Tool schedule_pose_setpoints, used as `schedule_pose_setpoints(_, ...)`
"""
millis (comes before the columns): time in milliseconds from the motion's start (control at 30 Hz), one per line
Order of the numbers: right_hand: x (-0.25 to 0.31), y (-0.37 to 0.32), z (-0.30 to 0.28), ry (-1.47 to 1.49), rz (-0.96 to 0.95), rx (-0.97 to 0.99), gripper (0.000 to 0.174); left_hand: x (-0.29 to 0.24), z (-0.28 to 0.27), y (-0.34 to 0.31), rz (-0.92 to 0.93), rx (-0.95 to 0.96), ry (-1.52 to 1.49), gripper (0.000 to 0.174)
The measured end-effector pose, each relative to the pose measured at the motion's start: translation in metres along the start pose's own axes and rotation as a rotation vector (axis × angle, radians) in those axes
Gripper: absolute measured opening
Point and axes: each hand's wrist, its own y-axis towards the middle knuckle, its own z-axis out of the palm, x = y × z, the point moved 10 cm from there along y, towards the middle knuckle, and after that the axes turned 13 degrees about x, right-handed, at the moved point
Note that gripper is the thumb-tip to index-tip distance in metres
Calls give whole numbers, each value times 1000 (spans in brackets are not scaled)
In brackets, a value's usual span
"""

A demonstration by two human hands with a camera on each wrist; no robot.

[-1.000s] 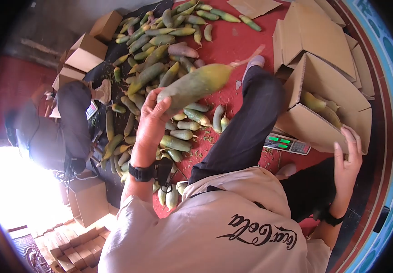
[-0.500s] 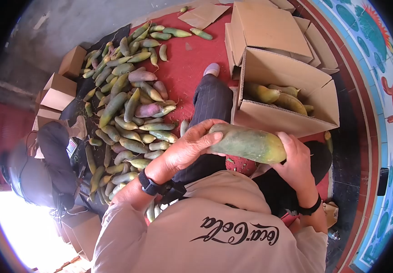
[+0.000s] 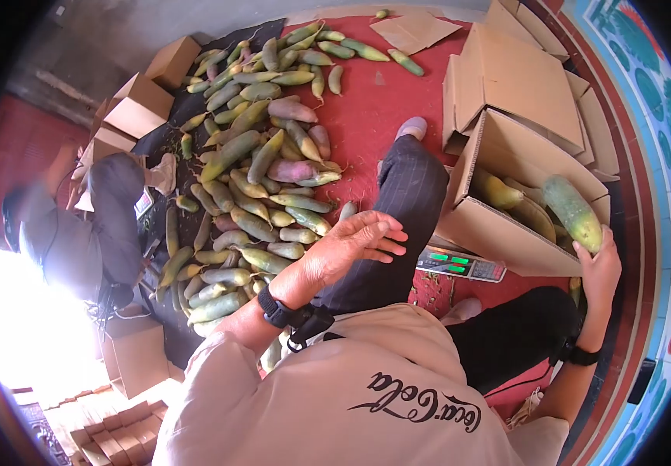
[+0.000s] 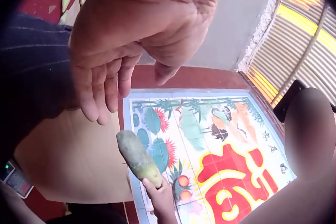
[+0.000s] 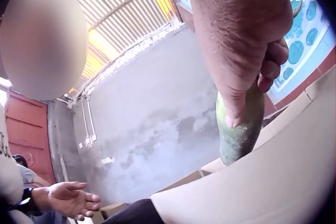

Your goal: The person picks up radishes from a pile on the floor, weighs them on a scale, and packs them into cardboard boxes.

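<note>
My right hand [image 3: 601,268] grips the yellowish end of a large green radish [image 3: 572,210], its thumb pressed along the skin in the right wrist view. That radish slants over the open cardboard box [image 3: 506,239] at the right, its far end inside the walls. Other radishes [image 3: 497,189] lie in the box. My left hand [image 3: 355,247] hangs in the air over my leg, fingers extended and holding nothing. In the left wrist view the left palm [image 4: 152,29] shows bare, with the held radish [image 4: 139,155] beyond it.
A scale with a green-lit display [image 3: 459,264] sits at the box's near side. A large heap of radishes [image 3: 254,155] covers the floor at the left. Closed cartons [image 3: 533,89] stand behind the box. Another person [image 3: 79,225] sits at far left beside small boxes.
The radish was lifted in the left hand, then held between both hands. The left hand has let go, and the right hand has carried it rightward over the box.
</note>
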Motion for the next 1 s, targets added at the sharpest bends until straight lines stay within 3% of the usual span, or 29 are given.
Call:
schedule_pose_setpoints(100, -5, 16, 22, -74, -146, -52, 45, 1, -23, -8, 27, -118, -31, 29)
schedule_pose_setpoints(200, -13, 24, 38, 67, -20, 104, 35, 1, -58, -17, 65, -218, -4, 29)
schedule_pose_setpoints(367, -9, 12, 53, 112, -114, 91, 28, 26, -135, -40, 30, -425, -8, 30)
schedule_pose_setpoints(533, 12, -11, 50, 203, -120, 44, 26, 96, -219, -68, -166, -670, -66, 30)
schedule_pose_setpoints(700, 37, -17, 56, -50, -203, 42, 27, 156, -265, -78, -288, -740, -146, 29)
schedule_pose_setpoints(900, 36, -14, 60, -45, -194, 85, 27, 211, -343, -78, -512, -854, 52, 28)
schedule_pose_setpoints(933, 36, -14, 61, -48, -195, 89, 27, 192, -352, -54, -768, -536, 934, 33)
schedule_pose_setpoints(967, 38, -15, 61, -47, -209, 83, 27, 198, -343, -32, -929, -81, 1790, 39)
schedule_pose_setpoints(1000, 39, -15, 60, -46, -221, 74, 27, 199, -346, -31, -926, -80, 1790, 39)
